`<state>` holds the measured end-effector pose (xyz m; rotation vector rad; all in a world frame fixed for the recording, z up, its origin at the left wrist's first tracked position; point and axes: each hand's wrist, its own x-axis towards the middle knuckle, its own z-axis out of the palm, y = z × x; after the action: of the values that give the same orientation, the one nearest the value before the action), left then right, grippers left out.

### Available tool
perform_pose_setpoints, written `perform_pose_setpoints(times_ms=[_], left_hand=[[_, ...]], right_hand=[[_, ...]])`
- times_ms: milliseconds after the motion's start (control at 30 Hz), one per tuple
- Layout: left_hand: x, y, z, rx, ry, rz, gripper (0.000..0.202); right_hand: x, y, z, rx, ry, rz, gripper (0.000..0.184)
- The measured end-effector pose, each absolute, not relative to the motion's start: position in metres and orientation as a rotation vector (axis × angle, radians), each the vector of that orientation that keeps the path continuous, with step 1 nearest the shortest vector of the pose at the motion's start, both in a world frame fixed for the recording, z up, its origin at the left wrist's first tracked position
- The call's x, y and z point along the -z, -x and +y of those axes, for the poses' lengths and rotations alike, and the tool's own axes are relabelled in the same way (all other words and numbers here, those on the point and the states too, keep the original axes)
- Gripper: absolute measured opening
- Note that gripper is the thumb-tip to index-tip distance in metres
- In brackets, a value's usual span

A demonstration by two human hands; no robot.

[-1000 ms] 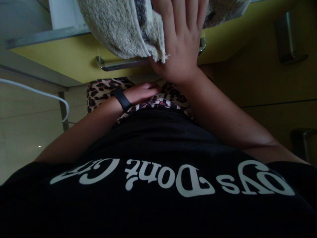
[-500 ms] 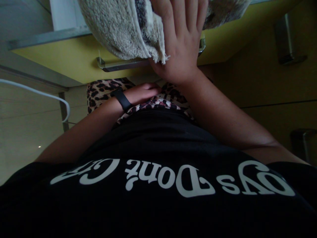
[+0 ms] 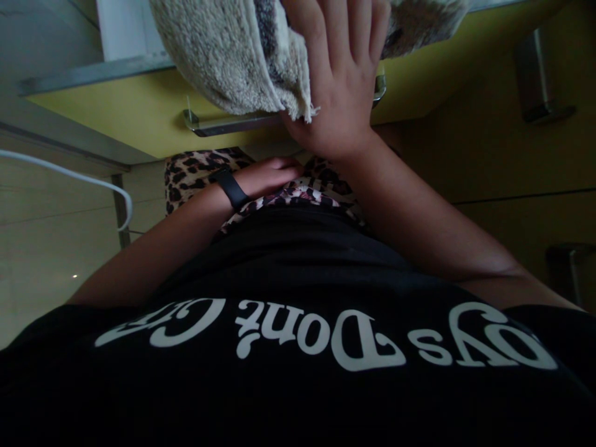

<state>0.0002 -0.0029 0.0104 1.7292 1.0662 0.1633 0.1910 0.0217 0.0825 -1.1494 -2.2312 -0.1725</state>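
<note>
My right hand (image 3: 338, 81) is on a grey-beige towel (image 3: 214, 56) at the top of the view. Its fingers reach over the cloth and its thumb is tucked out of sight under a frayed corner, so the hand looks closed on the bunched towel; the fingertips lie past the frame's upper edge. Low on my lap rests my left hand (image 3: 277, 171), holding nothing that I can see. Its fingers lie loosely on the leopard-print trousers (image 3: 195, 174), their tips partly hidden. A black band (image 3: 230, 188) circles that wrist.
Just below the towel is a yellow drawer front (image 3: 125, 108) with a metal handle (image 3: 233, 126). Dark cabinet fronts with metal handles (image 3: 540, 81) stand at the right. A white cable (image 3: 69, 171) curves in from the left above the pale tiled floor (image 3: 41, 242).
Hardly anything differs. The drawer and towel sit a few pixels lower in the view, while both hands keep their places and poses.
</note>
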Motion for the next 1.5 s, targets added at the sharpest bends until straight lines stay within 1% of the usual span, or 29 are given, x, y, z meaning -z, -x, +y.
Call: perform_pose_setpoints(times_ms=[133,267,400,533,600,733,900,1033,1100,1233,1400,1500], left_hand=[[-0.0103,0.0003,-0.0023,-0.174,-1.741,1.050,0.054],[-0.0055,0.0017,-0.0008,-0.209,-1.741,1.027,0.050],[-0.0021,0.0025,-0.0002,-0.223,-1.742,1.017,0.049],[-0.0029,0.0019,-0.0002,-0.213,-1.738,1.024,0.049],[-0.0038,0.0014,-0.0004,-0.205,-1.735,1.028,0.048],[-0.0054,0.0009,-0.0008,-0.197,-1.745,1.026,0.047],[-0.0076,0.0002,-0.0018,-0.192,-1.731,1.019,0.052],[-0.0087,-0.0008,-0.0025,-0.174,-1.730,1.049,0.053],[-0.0088,-0.0007,-0.0026,-0.173,-1.732,1.049,0.054],[-0.0075,0.0006,-0.0019,-0.179,-1.738,1.036,0.053],[-0.0040,0.0020,-0.0016,-0.229,-1.741,1.001,0.049],[-0.0041,0.0016,-0.0021,-0.223,-1.729,1.013,0.050]], right_hand=[[-0.0833,-0.1910,0.0206,0.170,1.139,-2.239,0.074],[-0.0817,-0.1923,0.0233,0.176,1.148,-2.245,0.079],[-0.0778,-0.1937,0.0276,0.184,1.109,-2.236,0.073],[-0.0788,-0.1923,0.0258,0.196,1.113,-2.220,0.072],[-0.0806,-0.1910,0.0234,0.211,1.121,-2.209,0.073],[-0.0822,-0.1902,0.0206,0.223,1.128,-2.209,0.083],[-0.0808,-0.1916,0.0218,0.220,1.173,-2.220,0.086],[-0.0820,-0.1908,0.0220,0.141,1.192,-2.218,0.074],[-0.0827,-0.1898,0.0224,0.099,1.231,-2.210,0.071],[-0.0827,-0.1882,0.0242,0.052,1.272,-2.214,0.074],[-0.0837,-0.1887,0.0227,-0.033,1.218,-2.160,0.074],[-0.0841,-0.1896,0.0210,-0.035,1.179,-2.158,0.080]])
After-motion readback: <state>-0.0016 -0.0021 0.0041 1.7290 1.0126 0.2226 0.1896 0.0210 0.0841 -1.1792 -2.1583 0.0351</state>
